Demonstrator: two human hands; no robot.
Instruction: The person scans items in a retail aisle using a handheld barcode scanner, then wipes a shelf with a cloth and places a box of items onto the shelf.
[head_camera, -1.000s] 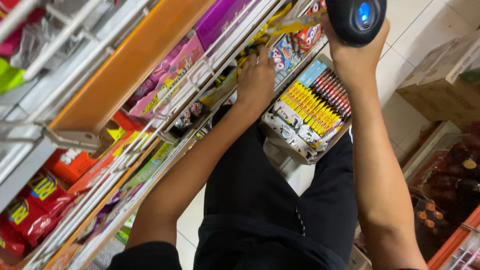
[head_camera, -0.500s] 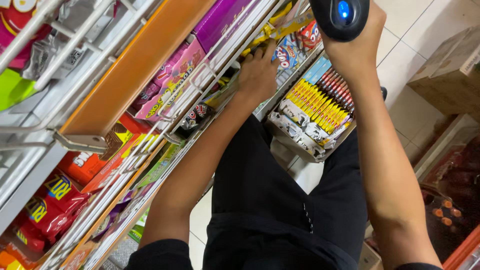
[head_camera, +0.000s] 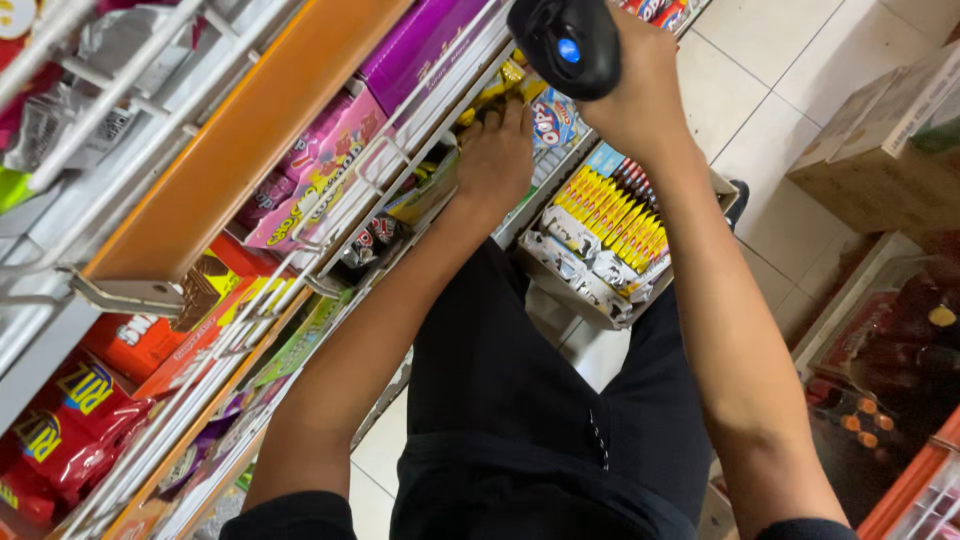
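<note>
The wire-fronted shelf rack (head_camera: 250, 230) fills the whole side beside my left arm, stacked in tiers with an orange shelf edge (head_camera: 240, 150), pink and purple cartons (head_camera: 330, 165) and red snack bags (head_camera: 60, 430) lower down. Away from the rack, across the tiled floor (head_camera: 790, 110), stand brown cardboard boxes (head_camera: 880, 150) and a crate of dark bottles (head_camera: 890, 370), so the aisle between them and the rack is narrow; my dark trousers take up most of it. Just out from the rack's lower tier sits an open tray of yellow and red bars (head_camera: 605, 235), close by my leg.

My left hand (head_camera: 495, 150) is pressed in at the rack's front wire, fingers spread over small yellow packets (head_camera: 500, 85); whether they pinch one I cannot tell, since the tips are buried among the packets. My right hand (head_camera: 640, 95) is clenched around a black handheld scanner (head_camera: 565, 40) with a blue light, held up just out from the rack, above the tray.

As I judge it, the work on this tier is mid-way: packets under my hand, scanner raised, nothing yet lifted clear. Room to pull back is straight towards me; the wire rails crowd my left wrist.
</note>
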